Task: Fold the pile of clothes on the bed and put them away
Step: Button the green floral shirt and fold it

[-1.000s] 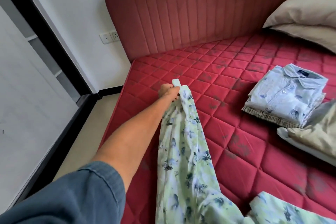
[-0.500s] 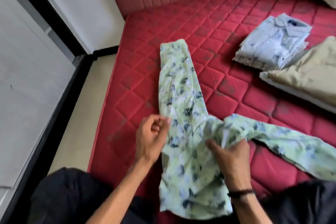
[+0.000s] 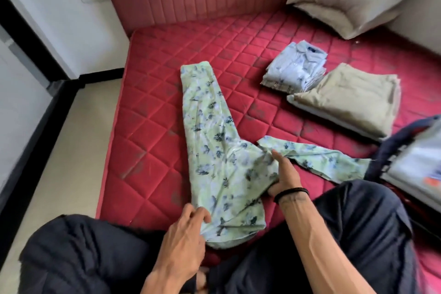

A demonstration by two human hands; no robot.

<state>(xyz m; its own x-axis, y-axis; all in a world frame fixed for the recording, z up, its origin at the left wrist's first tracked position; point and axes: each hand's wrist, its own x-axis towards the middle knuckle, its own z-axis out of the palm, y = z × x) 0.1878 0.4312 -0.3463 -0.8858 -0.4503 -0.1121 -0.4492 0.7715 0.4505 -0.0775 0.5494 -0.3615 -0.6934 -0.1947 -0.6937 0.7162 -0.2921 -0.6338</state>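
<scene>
- The green floral trousers [image 3: 214,150] lie spread on the red bed [image 3: 152,150], centre of the frame.
- The left hand [image 3: 186,234] pinches their lower edge.
- The right hand [image 3: 284,176] grips the fabric at the crotch.
- Folded shirts [image 3: 296,67] and beige trousers [image 3: 353,95] sit at upper right.

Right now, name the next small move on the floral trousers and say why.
Probably swing the splayed leg over onto the straight one: the floral trousers lie in a V, the right hand at the crotch, the left hand pinching the waist.
</scene>
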